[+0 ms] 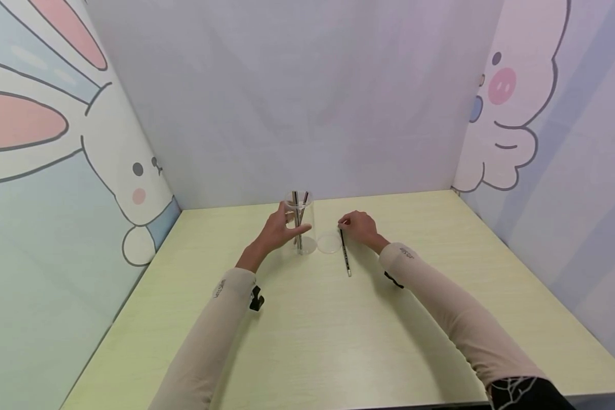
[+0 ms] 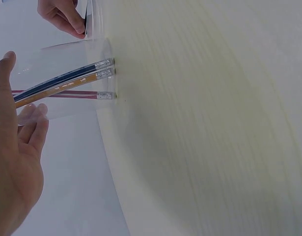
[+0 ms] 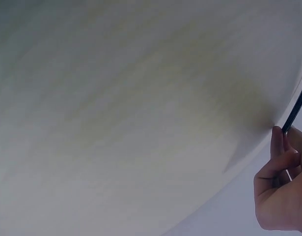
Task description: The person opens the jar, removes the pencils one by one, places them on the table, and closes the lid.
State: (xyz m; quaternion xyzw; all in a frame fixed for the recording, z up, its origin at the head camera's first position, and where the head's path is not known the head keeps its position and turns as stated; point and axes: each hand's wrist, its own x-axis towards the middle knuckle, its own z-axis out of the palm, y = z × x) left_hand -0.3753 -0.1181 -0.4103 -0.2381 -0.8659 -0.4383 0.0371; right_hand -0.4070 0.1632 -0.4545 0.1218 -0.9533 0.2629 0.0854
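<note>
A clear cylindrical container [image 1: 310, 219] stands upright on the table, with several pencils [image 1: 298, 219] leaning inside. My left hand [image 1: 277, 228] holds it from the left, thumb in front and fingers round the far side. In the left wrist view a blue pencil [image 2: 67, 78], an orange one [image 2: 67, 88] and a red one [image 2: 79, 94] have their eraser ends at the container's base. My right hand [image 1: 361, 226] pinches the far end of a dark pencil [image 1: 345, 253], whose eraser end points toward me. Whether that end touches the table cannot be told.
A clear round disc [image 1: 329, 244] lies on the pale wooden table [image 1: 307, 330], between the container and the dark pencil. A plain curtain-like wall [image 1: 307, 102] stands behind the table, with cartoon-printed panels [image 1: 41, 228] at both sides.
</note>
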